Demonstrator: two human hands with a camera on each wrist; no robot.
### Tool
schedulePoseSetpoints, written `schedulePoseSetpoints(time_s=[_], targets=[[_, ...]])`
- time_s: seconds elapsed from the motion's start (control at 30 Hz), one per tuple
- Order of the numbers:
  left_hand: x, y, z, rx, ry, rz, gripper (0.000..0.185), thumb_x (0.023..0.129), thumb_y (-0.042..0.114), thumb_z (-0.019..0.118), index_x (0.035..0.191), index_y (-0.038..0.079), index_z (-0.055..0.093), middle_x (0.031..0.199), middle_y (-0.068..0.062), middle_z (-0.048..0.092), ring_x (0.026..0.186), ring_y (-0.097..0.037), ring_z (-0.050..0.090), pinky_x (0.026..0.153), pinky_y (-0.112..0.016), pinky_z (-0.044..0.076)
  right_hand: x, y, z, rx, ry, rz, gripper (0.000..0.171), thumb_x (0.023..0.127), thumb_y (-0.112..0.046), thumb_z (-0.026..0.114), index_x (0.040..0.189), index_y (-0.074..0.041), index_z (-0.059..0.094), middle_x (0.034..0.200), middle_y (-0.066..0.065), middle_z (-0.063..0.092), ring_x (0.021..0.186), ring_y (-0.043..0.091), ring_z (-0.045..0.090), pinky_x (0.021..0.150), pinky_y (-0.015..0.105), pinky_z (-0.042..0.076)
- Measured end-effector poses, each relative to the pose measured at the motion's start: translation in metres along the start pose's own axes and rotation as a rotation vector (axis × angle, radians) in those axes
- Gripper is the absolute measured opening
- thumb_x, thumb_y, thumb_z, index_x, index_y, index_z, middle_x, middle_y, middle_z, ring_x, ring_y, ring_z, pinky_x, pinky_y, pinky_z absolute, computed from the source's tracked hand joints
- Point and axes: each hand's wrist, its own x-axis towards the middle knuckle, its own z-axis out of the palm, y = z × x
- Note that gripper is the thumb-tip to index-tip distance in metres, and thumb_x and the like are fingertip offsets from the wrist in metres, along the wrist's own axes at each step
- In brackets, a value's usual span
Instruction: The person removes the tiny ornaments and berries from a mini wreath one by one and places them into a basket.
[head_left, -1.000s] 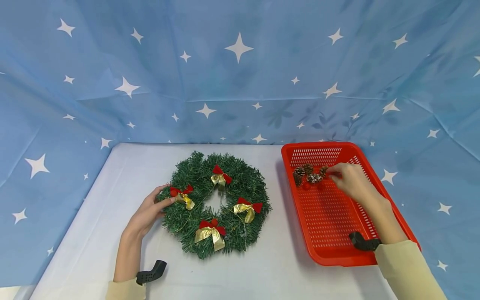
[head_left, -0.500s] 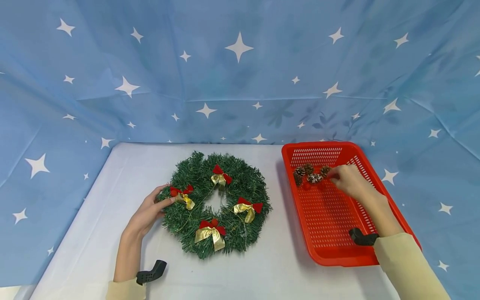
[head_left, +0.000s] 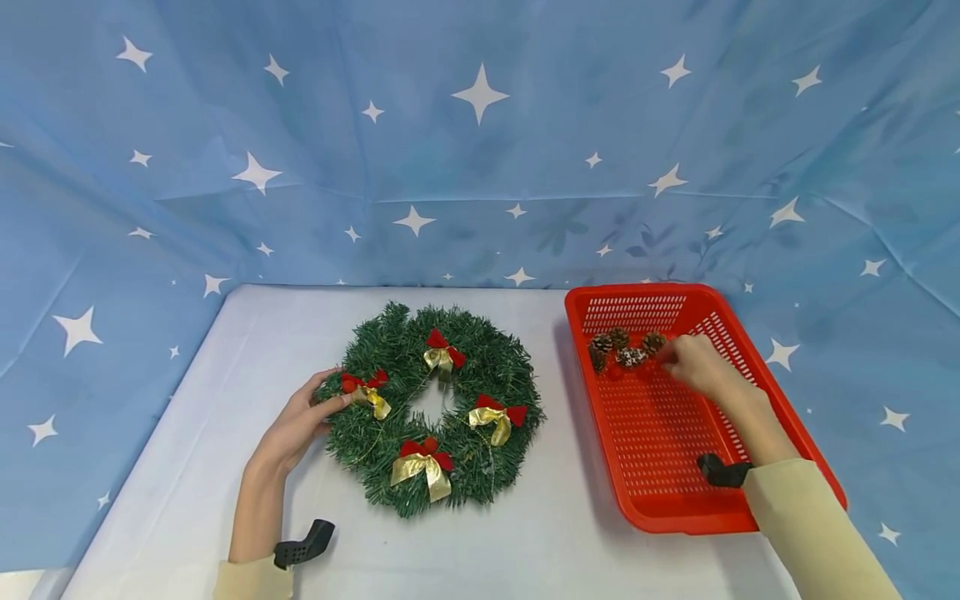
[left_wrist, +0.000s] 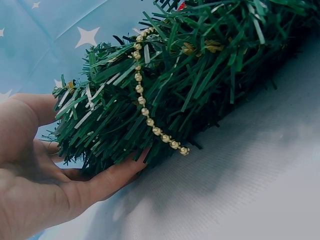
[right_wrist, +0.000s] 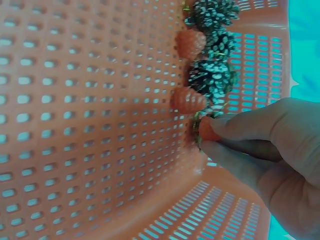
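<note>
A green wreath (head_left: 480, 337) with red-and-gold bows (head_left: 422, 471) lies on the white table. My left hand (head_left: 300, 421) grips its left edge, thumb on one side and fingers on the other; a gold bead string (left_wrist: 141, 100) hangs from the wreath in the left wrist view. Inside the red basket (head_left: 652, 442), my right hand (head_left: 701, 367) pinches a small red ornament (right_wrist: 206, 129) between thumb and fingers, partly hidden by them. Pinecones (head_left: 631, 357), some white-tipped, lie beside that hand. Two ribbed red ornaments (right_wrist: 189, 100) sit against them.
The basket stands on the right part of the white table (head_left: 540, 542), with raised, slotted walls. A blue star-patterned cloth (head_left: 480, 167) rises behind and at the sides. Each wrist bears a black device (head_left: 303, 544).
My right hand has shifted slightly down within the basket, and the pinecone beside its fingertips shows more fully. My left hand and the wreath stay in place.
</note>
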Motion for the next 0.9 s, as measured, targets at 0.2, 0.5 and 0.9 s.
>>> schedulePoseSetpoints(time_s=[0.2, 0.5, 0.9], targets=[[0.000, 0.001, 0.000, 0.004, -0.005, 0.000, 0.076, 0.105, 0.033, 0.062, 0.164, 0.010, 0.020, 0.169, -0.023, 0.004, 0.144, -0.040, 0.032, 0.089, -0.037, 0.044, 0.001, 0.006, 0.006, -0.003, -0.023, 0.001, 0.011, 0.088, 0.009, 0.068, 0.094, 0.012, 0.076, 0.087, 0.025, 0.075, 0.083, 0.042, 0.071, 0.070, 0.052, 0.058], [0.000, 0.001, 0.002, -0.002, -0.003, -0.001, 0.074, 0.105, 0.031, 0.061, 0.164, 0.010, 0.020, 0.168, -0.022, 0.007, 0.144, -0.039, 0.033, 0.092, -0.039, 0.045, 0.004, 0.007, 0.009, 0.006, -0.032, -0.021, 0.011, 0.086, 0.009, 0.068, 0.093, 0.011, 0.077, 0.086, 0.024, 0.075, 0.081, 0.040, 0.071, 0.067, 0.049, 0.056], [-0.002, 0.001, 0.002, -0.009, -0.005, -0.009, 0.074, 0.106, 0.030, 0.060, 0.164, 0.011, 0.018, 0.168, -0.023, 0.008, 0.146, -0.040, 0.032, 0.094, -0.041, 0.044, 0.005, 0.010, 0.012, 0.004, -0.044, -0.034, 0.013, 0.084, 0.010, 0.068, 0.093, 0.011, 0.077, 0.086, 0.024, 0.075, 0.076, 0.036, 0.070, 0.061, 0.041, 0.052]])
